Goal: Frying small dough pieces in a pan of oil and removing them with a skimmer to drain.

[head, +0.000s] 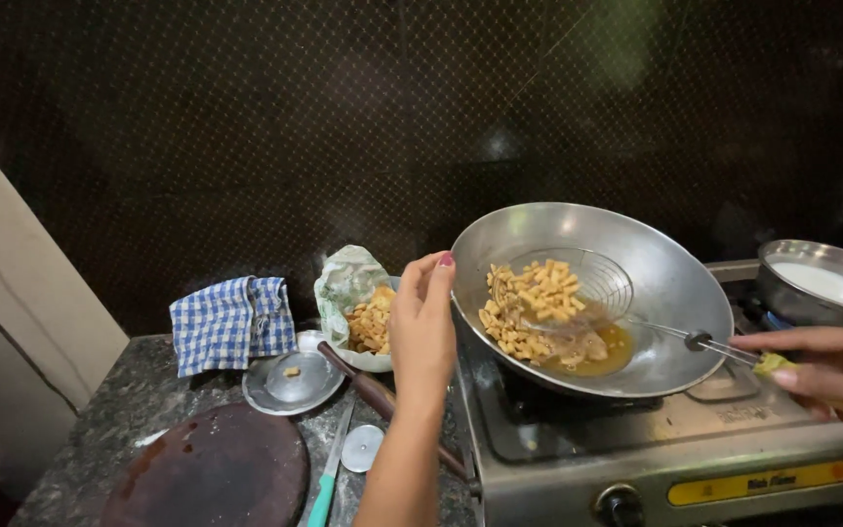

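A steel wok [656, 283] sits tilted on the gas stove [636, 439], with golden fried snack pieces [529, 307] heaped on its left side and oil pooled at the bottom. My left hand [423, 327] touches the wok's left rim. My right hand [826, 366] grips the yellow handle of a wire skimmer [587, 283] whose mesh lies in the wok against the pieces. A bowl lined with paper [353, 293] holds more fried pieces just left of my left hand.
A blue checked cloth [231, 322], a steel lid [295, 383], a round dark board [212, 468], a rolling pin [373, 390], a teal-handled tool [329, 478] and a small cap [361, 447] lie on the stone counter. A pot of white liquid [822, 283] stands on the right burner.
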